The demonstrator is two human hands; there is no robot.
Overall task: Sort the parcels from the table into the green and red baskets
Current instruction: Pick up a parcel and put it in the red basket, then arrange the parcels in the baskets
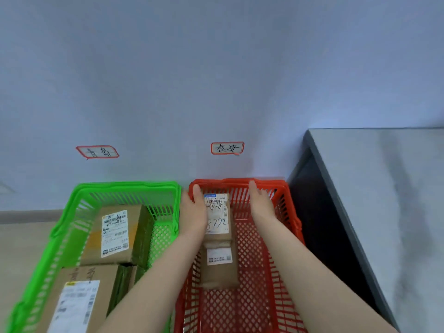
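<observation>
left hand (193, 207) grip flat against parcel (219, 227) | right hand (260, 200) grip slack, apart | parcel in red basket (216, 181)

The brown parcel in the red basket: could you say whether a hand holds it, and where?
No grip shows: the left hand lies straight-fingered along the brown cardboard parcel's left edge; the right hand hovers apart.

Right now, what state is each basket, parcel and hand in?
Green basket: holds two parcels.
Far parcel: flat, label up.
Near parcel: flat, label up.
Red basket: holds one parcel.
Red-basket parcel: label up, touched on one side.
Left hand: open, fingers straight against that parcel.
Right hand: open, apart from it.
</observation>
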